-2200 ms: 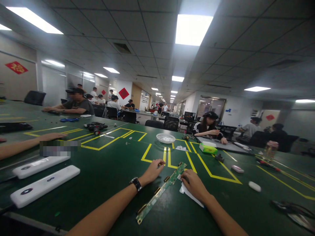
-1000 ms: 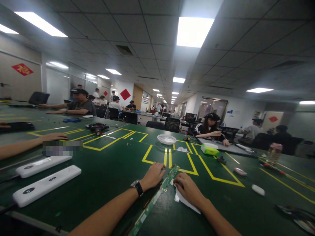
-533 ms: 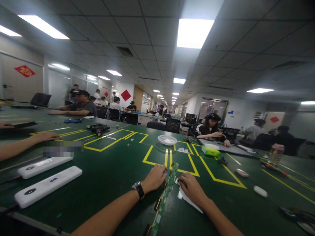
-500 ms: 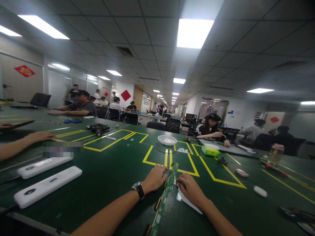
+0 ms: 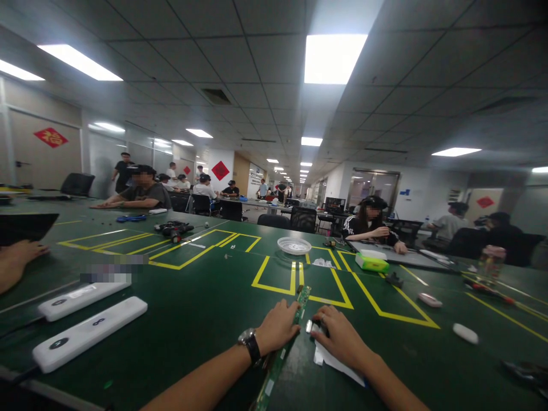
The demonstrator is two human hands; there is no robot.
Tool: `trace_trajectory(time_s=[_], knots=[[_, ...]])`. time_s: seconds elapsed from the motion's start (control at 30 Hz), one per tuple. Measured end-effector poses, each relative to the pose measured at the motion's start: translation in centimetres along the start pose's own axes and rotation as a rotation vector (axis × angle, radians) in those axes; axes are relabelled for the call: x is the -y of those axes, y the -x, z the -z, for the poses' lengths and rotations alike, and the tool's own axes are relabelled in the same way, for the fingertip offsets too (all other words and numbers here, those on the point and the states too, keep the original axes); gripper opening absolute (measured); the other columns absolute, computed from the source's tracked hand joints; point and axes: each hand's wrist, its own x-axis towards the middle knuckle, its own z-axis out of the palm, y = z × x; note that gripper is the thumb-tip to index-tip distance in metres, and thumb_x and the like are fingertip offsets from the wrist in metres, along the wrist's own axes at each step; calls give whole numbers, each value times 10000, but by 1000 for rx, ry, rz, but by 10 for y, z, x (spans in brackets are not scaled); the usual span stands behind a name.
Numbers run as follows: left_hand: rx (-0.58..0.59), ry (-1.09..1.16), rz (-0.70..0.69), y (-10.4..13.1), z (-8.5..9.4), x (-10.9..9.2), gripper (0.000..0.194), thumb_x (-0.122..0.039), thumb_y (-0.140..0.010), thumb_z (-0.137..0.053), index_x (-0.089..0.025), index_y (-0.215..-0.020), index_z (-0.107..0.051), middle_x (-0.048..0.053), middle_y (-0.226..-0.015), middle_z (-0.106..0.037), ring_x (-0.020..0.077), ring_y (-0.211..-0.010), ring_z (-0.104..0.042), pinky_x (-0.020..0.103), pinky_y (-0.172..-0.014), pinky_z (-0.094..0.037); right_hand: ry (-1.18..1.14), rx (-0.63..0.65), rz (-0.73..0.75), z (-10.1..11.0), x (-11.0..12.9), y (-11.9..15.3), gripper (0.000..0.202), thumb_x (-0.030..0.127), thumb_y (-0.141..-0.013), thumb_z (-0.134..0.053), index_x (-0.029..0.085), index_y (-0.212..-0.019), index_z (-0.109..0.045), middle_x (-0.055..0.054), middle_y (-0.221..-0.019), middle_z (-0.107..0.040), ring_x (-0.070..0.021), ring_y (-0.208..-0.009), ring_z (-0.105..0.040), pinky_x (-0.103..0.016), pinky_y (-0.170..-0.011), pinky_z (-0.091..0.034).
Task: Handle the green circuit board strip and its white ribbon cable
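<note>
A long, narrow green circuit board (image 5: 278,365) lies lengthwise in front of me on the green table. My left hand (image 5: 279,326), with a watch on the wrist, is closed over the board's left edge near its far end, thumb and fingers against it. To the right of the board, my right hand (image 5: 342,335) has its fingers curled over crumpled white paper (image 5: 340,365), which reaches out beneath the palm and wrist. A small, shiny whitish piece (image 5: 309,326) shows at those fingertips, apart from the board. The undersides of both hands are hidden.
Beyond the hands stand a white basket (image 5: 294,246) and a green-and-white pack (image 5: 371,261). White power strips (image 5: 92,331) lie at left, a white mouse (image 5: 465,333) at right. A co-worker's hand (image 5: 19,260) is at far left; another person sits across the table.
My left hand has wrapped further over the board, and my right hand has drawn slightly away from it. The view has shifted a little. At far left, the co-worker's dark panel is tilted up.
</note>
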Motion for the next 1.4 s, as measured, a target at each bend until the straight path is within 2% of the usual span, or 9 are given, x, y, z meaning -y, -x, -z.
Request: trace_trajectory(time_s=[0.13,0.27,0.37,0.5,0.6,0.77,0.93,1.07,1.4], knots=[[25,150,32,-3,2,3,535,-221,-736,-613,-226,-1255,-484,97,-1060,-586,274,-970,-554,342,-834,-419,-86,0,-48,-4,0,-1,155,312,-803,-609,210,-919,-628,-65,-1007,-601,-234,-963,-535,-330,-826,-395],[54,377,52,-10,2,3,604,-126,-693,-571,-172,-1286,-467,56,-926,-628,205,-819,-575,276,-715,-426,-212,-8,-106,-7,-3,-2,158,279,-763,-617,191,-890,-584,-51,-943,-607,-212,-889,-541,-303,-781,-401],[86,637,111,-15,1,-1,520,-108,-704,-525,-129,-1223,-533,38,-812,-625,161,-686,-563,245,-612,-415,-329,5,-138,-7,-7,-3,127,275,-760,-599,187,-839,-551,-21,-832,-592,-190,-795,-535,-279,-717,-397],[99,1106,303,-20,0,-11,391,-128,-738,-465,-138,-1118,-557,5,-727,-603,98,-522,-520,207,-507,-412,-558,29,-179,-8,-11,-8,230,399,-795,-580,183,-740,-521,9,-693,-527,-161,-672,-489,-258,-616,-373],[106,1253,471,-20,2,-18,390,-149,-752,-447,-178,-1140,-476,-31,-642,-563,89,-423,-485,178,-406,-359,-749,49,-208,-11,-10,-10,339,505,-807,-570,175,-736,-532,16,-666,-508,-140,-623,-459,-246,-569,-348],[172,1364,502,-19,3,-22,207,-273,-804,-483,-158,-976,-484,-36,-558,-524,97,-341,-475,177,-341,-331,-869,45,-218,-15,0,-8,396,542,-806,-581,160,-708,-555,18,-649,-508,-124,-600,-445,-240,-561,-336],[125,1406,457,-19,-1,-20,330,-415,-836,-570,-158,-1024,-482,-65,-571,-509,61,-352,-427,179,-369,-373,-922,24,-246,-15,7,-8,403,544,-775,-621,163,-674,-540,32,-610,-471,-107,-560,-411,-231,-530,-306],[63,1464,316,-16,3,-23,332,-409,-829,-608,-125,-995,-557,-31,-626,-563,58,-442,-489,176,-463,-424,-1023,2,-292,-14,12,-8,402,544,-784,-610,175,-669,-499,45,-590,-440,-100,-535,-391,-227,-514,-289],[25,1464,300,-10,14,-29,225,-330,-870,-568,-147,-1000,-591,-34,-632,-581,67,-487,-516,175,-527,-438,-985,-81,-319,-8,26,-5,403,527,-777,-619,178,-624,-487,48,-564,-455,-104,-532,-407,-234,-529,-315]])
